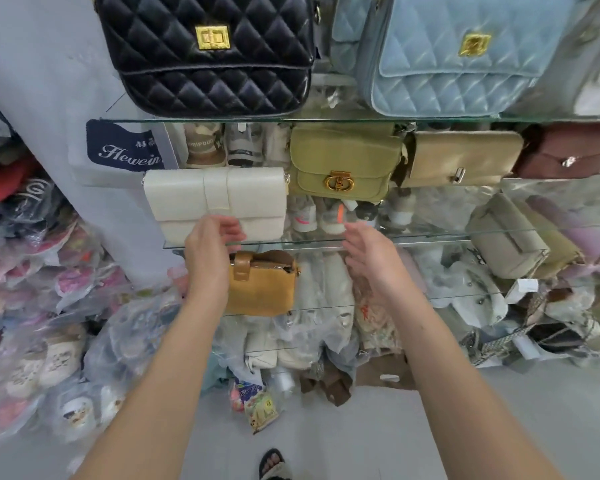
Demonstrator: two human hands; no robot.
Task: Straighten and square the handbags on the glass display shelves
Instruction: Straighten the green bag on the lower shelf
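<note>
Two bare hands reach toward the glass shelves. Left hand [211, 245] is in front of the white handbag [215, 202], fingers loosely curved and thumb apart, fingertips at the bag's lower front edge; nothing is gripped, and I cannot tell if they actually touch it. Right hand [368, 252] hovers off to the right of that bag, fingers relaxed and spread, holding nothing. White handbag sits at the left end of the middle glass shelf [413, 239], flap facing out. Olive handbag [343, 161] with a gold clasp is just beside its upper right corner, tan handbag [461, 157] next along. Mustard handbag [264, 289] sits one shelf lower, partly behind the left wrist. Black quilted handbag [208, 57] and light blue quilted handbag [458, 57] sit on the top shelf.
</note>
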